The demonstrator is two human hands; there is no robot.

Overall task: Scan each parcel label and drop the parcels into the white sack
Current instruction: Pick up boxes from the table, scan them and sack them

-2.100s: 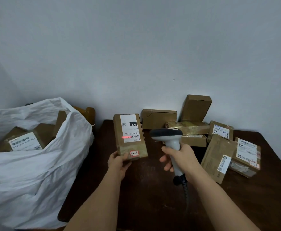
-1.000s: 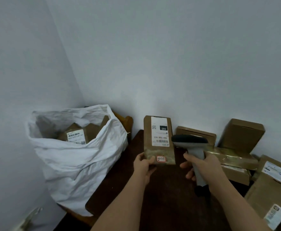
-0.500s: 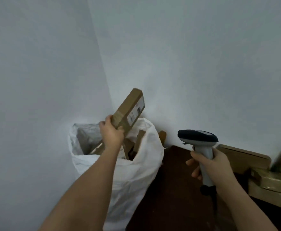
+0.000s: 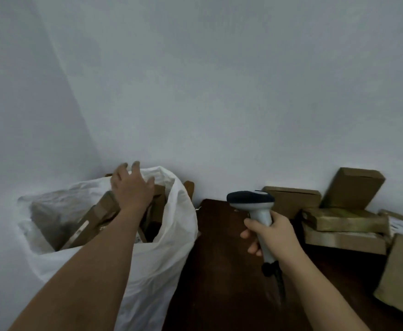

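At lower centre the right hand [image 4: 271, 231] gripped the scanner [image 4: 255, 206] over the worktop [image 4: 219, 271]; left of it, the empty left hand [image 4: 132, 187], fingers spread, hovered above the white sack [image 4: 162, 259], remaining parcels [image 4: 343, 218] stacked lengthwise far right, nearer the right hand.

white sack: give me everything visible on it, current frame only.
The white sack is thin, crinkled, plastic-looking, standing upright with its mouth open beside the left edge of the dark table, in the wall corner. Several brown cardboard parcels lie tilted inside. The left hand hovers open over the mouth, holding nothing; whether it touches the rim is unclear. Its base is out of view.
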